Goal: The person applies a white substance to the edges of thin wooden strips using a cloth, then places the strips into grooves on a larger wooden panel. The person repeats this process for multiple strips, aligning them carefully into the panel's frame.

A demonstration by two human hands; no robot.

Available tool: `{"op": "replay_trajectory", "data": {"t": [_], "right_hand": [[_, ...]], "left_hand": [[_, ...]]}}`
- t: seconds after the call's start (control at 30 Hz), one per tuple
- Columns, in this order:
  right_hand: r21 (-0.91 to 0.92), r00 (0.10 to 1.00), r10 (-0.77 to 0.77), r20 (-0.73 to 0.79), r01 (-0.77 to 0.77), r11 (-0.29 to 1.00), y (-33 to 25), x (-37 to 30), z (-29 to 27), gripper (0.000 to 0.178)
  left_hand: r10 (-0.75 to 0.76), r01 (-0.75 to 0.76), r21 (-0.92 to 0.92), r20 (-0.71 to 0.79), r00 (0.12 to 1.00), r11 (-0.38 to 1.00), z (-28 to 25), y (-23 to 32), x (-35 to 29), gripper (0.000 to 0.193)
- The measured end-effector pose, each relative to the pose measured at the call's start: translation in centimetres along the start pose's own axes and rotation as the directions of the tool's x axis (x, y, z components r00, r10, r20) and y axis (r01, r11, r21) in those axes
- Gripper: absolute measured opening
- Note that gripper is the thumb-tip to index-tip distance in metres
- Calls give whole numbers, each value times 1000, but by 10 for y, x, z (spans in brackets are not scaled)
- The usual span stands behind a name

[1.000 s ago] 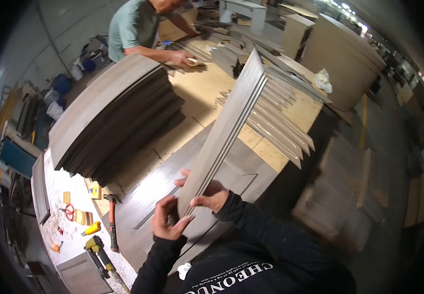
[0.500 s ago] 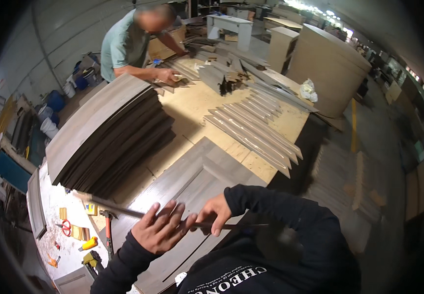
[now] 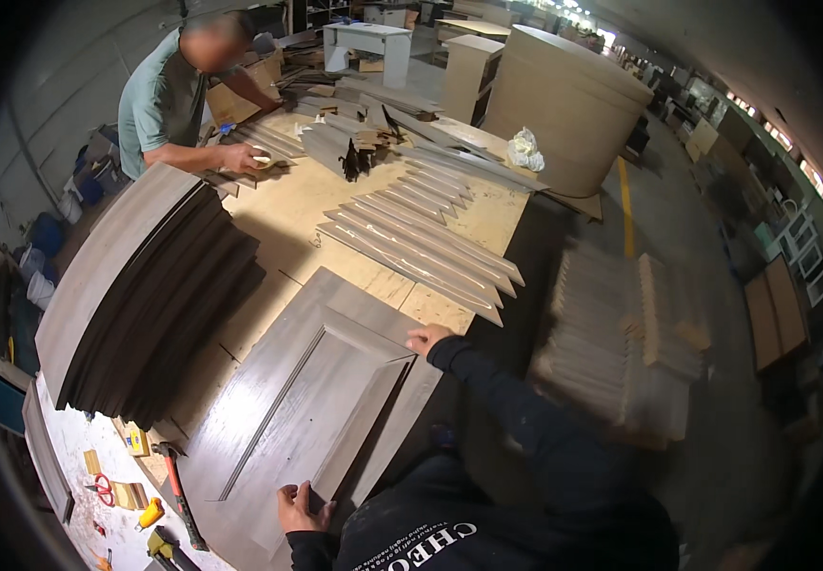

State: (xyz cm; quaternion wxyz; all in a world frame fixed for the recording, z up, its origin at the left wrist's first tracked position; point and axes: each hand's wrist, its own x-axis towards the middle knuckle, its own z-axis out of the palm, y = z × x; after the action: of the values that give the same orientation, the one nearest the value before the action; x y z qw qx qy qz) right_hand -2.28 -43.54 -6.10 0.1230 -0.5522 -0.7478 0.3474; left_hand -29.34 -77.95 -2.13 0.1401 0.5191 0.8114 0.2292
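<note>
A grey wood-grain cabinet door panel [image 3: 268, 409] lies in front of me on the table, with thin raised moulding along its far and left sides. Along its right side rests a mitred moulding strip [image 3: 366, 428], with a dark gap or shadow beside its outer edge. My left hand [image 3: 303, 509] grips the strip's near end between thumb and fingers. At the far right corner, my right hand [image 3: 429, 339] pinches the strip's other end with bent fingers; the exact contact is partly hidden.
A tall stack of grey panels [image 3: 145, 295] stands on the left. Glue-lined mitred strips [image 3: 411, 252] lie beyond the door. A hammer [image 3: 179, 500], scissors [image 3: 102, 489] and a yellow utility knife [image 3: 150, 513] sit at lower left. Another person [image 3: 159, 109] works across the table.
The strip, held above the door with both hands close together before, is now down along the door's right side. My hands have spread to its two ends. The whole view has shifted.
</note>
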Motion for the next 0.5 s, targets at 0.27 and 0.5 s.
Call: {"op": "replay_trajectory", "data": {"t": [0.27,0.5], "right_hand": [[177,968,211,-136,-186,967,2,-14,39,30],[139,973,130,-193,-104,985,4,-21,38,32]], "left_hand": [[16,-17,146,6,1000,989,12,-1,2,60],[-55,46,184,45,997,982,30,-1,3,63]]}}
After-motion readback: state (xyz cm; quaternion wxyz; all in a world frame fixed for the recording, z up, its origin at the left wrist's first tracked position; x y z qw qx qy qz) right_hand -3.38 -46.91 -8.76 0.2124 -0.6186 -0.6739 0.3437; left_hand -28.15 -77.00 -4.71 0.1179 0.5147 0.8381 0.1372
